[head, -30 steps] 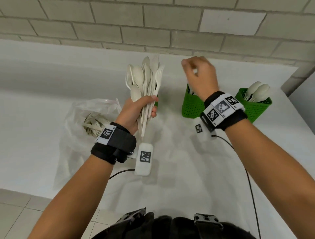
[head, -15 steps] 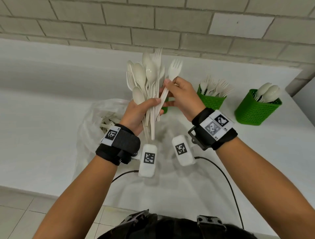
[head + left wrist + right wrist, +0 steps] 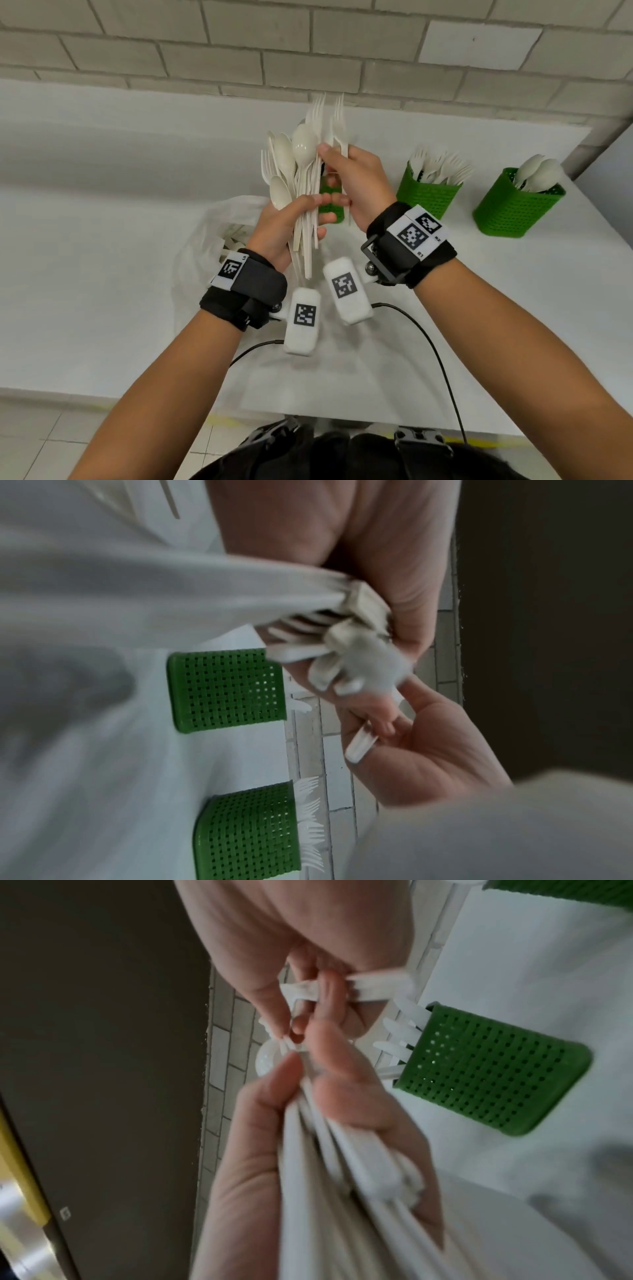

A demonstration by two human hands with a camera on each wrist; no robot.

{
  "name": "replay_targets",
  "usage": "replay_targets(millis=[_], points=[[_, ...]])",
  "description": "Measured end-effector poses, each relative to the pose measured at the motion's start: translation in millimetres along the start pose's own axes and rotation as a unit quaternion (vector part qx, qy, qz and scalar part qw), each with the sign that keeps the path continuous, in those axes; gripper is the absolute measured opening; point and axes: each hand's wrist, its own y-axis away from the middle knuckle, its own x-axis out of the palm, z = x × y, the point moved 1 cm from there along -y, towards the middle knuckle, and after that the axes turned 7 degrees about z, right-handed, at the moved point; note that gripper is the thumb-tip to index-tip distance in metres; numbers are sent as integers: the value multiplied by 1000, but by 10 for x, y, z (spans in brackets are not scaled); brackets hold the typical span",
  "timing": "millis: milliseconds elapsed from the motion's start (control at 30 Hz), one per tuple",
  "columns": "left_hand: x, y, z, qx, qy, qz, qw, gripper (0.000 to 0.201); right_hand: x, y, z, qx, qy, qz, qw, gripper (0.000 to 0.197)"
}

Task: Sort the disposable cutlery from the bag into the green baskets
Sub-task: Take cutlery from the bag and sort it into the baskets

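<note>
At nine o'clock on the white table [image 3: 85, 274] lay the clear plastic bag [image 3: 205, 246], some cutlery visible inside it. Just right of it the left hand [image 3: 284, 226] was clenched round the handles of a mixed bunch of spoons and forks [image 3: 301, 164], heads fanned up toward twelve o'clock. Touching that bunch, the right hand [image 3: 356, 185] had thumb and fingers closed on one fork [image 3: 339, 130] at its right edge — the step, by the look of it, was pulling a fork out of the bunch. Behind the hands a partly hidden green basket [image 3: 330, 205] held what looked like knives. Toward two o'clock stood the fork basket [image 3: 428, 195], forks bristling from it, and at three o'clock the spoon basket [image 3: 510, 209]. Next move, I'd judge: slide that fork clear without dragging neighbours along, then carry it right and drop it handle-first among the forks.
</note>
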Motion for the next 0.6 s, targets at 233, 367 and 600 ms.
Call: replay_targets(millis=[233,367,600], points=[[-113,15,34,-22,47,-30,998,16,-9,-135,186,-61,-39,-98,993,19],[-135,27,55,-27,17,-14,999,13,-28,-131,178,-36,-30,-86,995,31],[-122,68,68,9,-111,-13,994,3,-105,-134,320,-67,59,-86,992,23]])
